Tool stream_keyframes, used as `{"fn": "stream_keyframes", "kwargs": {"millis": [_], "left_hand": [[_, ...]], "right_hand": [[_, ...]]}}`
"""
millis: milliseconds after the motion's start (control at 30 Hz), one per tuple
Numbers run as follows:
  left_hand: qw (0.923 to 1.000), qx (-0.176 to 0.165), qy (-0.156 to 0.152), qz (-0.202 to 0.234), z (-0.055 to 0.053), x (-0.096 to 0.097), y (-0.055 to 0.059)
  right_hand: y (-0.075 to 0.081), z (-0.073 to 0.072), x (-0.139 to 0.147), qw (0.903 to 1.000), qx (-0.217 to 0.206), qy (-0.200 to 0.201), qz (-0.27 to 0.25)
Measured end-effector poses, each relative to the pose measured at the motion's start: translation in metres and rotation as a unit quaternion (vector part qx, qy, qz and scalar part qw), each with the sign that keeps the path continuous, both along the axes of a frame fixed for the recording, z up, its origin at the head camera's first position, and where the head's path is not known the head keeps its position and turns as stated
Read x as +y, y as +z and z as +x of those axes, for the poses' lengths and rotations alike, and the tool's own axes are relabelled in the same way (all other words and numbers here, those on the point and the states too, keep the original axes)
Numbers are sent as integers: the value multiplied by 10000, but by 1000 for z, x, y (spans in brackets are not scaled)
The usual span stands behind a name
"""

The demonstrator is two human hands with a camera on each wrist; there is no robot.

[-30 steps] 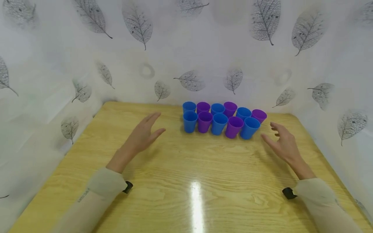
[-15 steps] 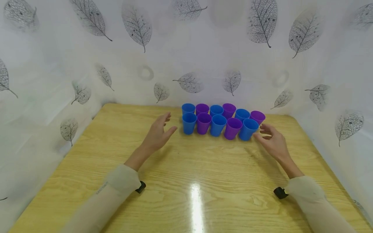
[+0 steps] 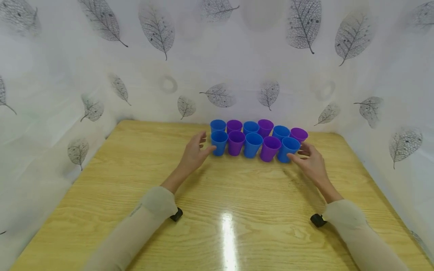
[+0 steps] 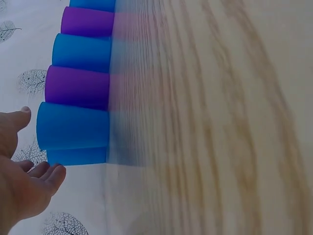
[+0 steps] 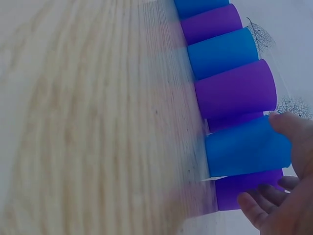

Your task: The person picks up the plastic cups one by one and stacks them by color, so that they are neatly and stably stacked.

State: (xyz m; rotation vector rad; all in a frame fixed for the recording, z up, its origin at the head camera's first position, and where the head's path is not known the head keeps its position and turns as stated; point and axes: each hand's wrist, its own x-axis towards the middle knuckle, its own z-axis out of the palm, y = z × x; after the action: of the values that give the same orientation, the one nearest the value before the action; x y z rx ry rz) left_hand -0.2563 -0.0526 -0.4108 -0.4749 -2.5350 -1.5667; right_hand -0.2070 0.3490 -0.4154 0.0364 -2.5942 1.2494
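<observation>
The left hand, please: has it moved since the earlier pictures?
Yes: against the wooden table, the left hand has moved right, towards the front leftmost blue cup.

- The blue cups (image 3: 253,146), toward my 1 o'clock, look like smooth plastic with a soft sheen.
- The purple cups (image 3: 270,151) among them have the same smooth plastic look, nearly matt in the wrist views.
- My table (image 3: 257,195) shows wood grain, solid or laminate I can't tell; its glossy top throws a bright streak at 6 o'clock.
- My left sleeve (image 3: 135,226) at 8 o'clock and right sleeve (image 3: 361,233) at 4 are matt cloth.
- The leaf-printed sheeting (image 3: 237,69), from 9 round to 3 o'clock, is matt and faintly creased, cloth or paper.
</observation>
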Motion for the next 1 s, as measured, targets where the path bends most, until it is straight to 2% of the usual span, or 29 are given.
{"fn": "stream_keyframes", "kwargs": {"millis": [200,500,767,1000], "left_hand": [[9996,-221,-2,150,-6,11,-4],[9992,-317,135,187,-7,23,-4],[9986,-247,450,155,-11,34,-4],[9956,-494,770,-205,-10,39,-2]], "right_hand": [[-4,-4,-3,9998,-81,-84,-133],[-4,-8,-12,9995,-115,-289,-109],[-7,-14,-19,9990,-77,-436,-87],[-10,-17,-21,9988,-7,-495,-27]]}}
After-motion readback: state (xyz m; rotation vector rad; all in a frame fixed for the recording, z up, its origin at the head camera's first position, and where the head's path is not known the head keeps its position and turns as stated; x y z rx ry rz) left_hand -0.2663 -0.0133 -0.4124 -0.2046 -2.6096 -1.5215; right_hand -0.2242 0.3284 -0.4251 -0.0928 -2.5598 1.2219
